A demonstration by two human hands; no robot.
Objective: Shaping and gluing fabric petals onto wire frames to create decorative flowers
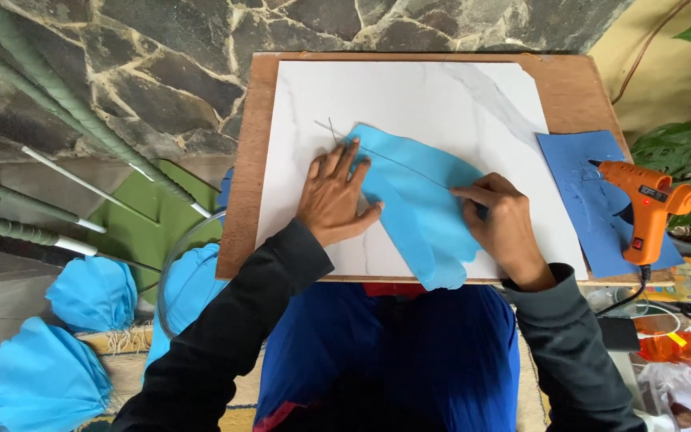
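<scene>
A light blue petal-shaped piece of fabric (421, 208) lies on a white marble-patterned board (441, 96). A thin wire (385, 156) runs diagonally across it from upper left to right. My left hand (333, 196) rests flat with fingers spread on the fabric's upper left end, pressing it down. My right hand (501, 220) lies on the fabric's right side, its index finger and thumb pinching at the wire's right end.
The board lies on a brown wooden tabletop (241, 200). An orange glue gun (645, 208) stands on a dark blue sheet (593, 216) at the right. Blue fabric flowers (89, 292) and green-wrapped stems (57, 88) lie on the floor at left.
</scene>
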